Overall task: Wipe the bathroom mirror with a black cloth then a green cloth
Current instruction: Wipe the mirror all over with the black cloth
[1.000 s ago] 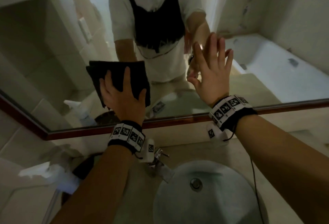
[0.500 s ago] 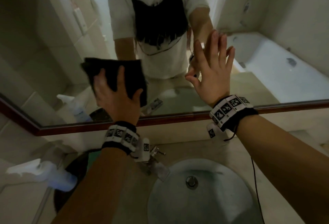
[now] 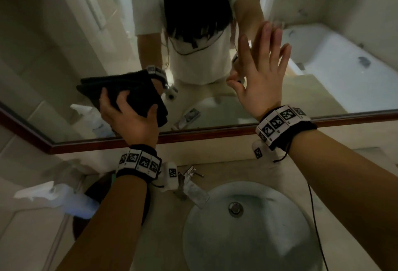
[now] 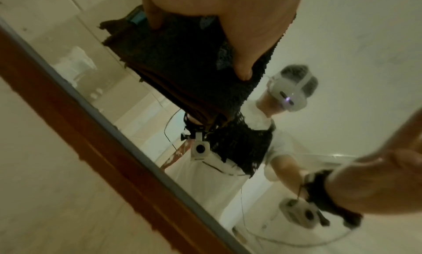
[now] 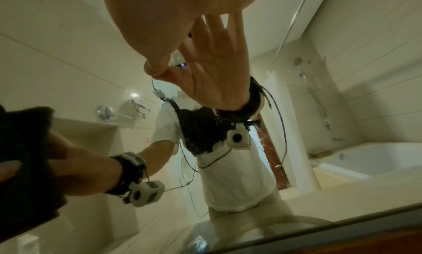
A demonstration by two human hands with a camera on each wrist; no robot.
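My left hand point(image 3: 129, 117) grips a folded black cloth point(image 3: 137, 89) low on the mirror point(image 3: 64, 44), just above its brown frame point(image 3: 215, 135). Fingers and thumb curl round the cloth's edges. The left wrist view shows the cloth point(image 4: 182, 63) against the glass with the thumb point(image 4: 244, 72) over it. My right hand point(image 3: 260, 72) lies flat on the glass to the right, fingers straight and spread, holding nothing. In the right wrist view its thumb point(image 5: 155, 68) touches the mirror. A sliver of green point(image 3: 113, 177) peeks out beside my left wrist; what it is cannot be told.
A round sink point(image 3: 247, 238) with a chrome tap point(image 3: 189, 182) sits below the mirror. A white spray bottle point(image 3: 71, 201) lies on the counter at the left, next to a dark round object point(image 3: 86, 223). A cable hangs from my right wrist.
My left hand went from pressing the cloth flat with straight fingers to curling round it, bunching it lower on the glass. The right hand stayed flat on the mirror.
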